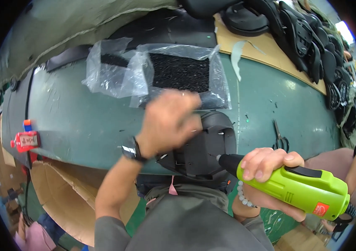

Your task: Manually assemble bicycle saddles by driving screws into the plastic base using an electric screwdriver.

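Note:
In my right hand point(265, 171) is a lime-green electric screwdriver point(295, 190) with a black nose, my fingers wrapped round its body. Its tip points left at a black moulded plastic part point(211, 146) at the table's near edge; whether the two touch, I cannot tell. Over the left side of that part my left hand point(171, 119) is smeared by motion, its fingers bent, and anything held in it does not show. Just beyond this hand a clear plastic bag point(219, 79) lies spread out, with many small black screw-like pieces point(180, 72) on it.
Black scissors point(279, 138) rest right of the part. A red bottle point(26, 141) stands at the table's left. Black moulded parts point(299, 33) are heaped at the far right by a cardboard sheet point(265, 50). An open cardboard box point(67, 196) sits below the table's left edge.

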A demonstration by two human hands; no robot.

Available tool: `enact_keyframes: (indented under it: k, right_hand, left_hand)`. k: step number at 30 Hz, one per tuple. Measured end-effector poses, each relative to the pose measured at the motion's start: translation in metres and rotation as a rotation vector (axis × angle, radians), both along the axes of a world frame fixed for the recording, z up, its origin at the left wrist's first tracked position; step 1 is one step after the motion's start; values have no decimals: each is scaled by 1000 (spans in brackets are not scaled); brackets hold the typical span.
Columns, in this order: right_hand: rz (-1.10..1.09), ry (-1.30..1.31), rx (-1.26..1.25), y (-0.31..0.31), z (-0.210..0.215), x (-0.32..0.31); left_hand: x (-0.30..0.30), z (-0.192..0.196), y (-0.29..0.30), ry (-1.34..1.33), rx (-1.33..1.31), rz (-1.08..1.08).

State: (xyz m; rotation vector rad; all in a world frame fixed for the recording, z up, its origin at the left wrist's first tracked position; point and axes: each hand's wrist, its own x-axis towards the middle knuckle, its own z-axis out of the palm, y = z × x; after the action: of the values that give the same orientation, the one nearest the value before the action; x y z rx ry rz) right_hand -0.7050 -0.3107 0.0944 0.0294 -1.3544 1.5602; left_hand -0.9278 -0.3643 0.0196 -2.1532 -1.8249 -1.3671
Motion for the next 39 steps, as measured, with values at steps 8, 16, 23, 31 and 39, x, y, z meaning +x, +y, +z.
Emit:
enact_keyframes:
  k: [8,16,23,31,39]
  right_hand:
    - [87,-121,-205,-31,-10,-64]
    - [92,-218,-157,-33,-15,-71]
    - [166,-179,-77,-28,-25,-78]
    - [254,-229,-70,-19,-35,-80]
    - [274,-171,-143,-34,2,-67]
  left_hand:
    - [-86,-66,44,298,-280,438]
    - [-92,-66,29,119,-22,385]
    - [-31,-37,-21,-381,-13,342]
    - [41,-58,-91,-566,-129,127]
    - [34,-51,-92,-269,-78,36]
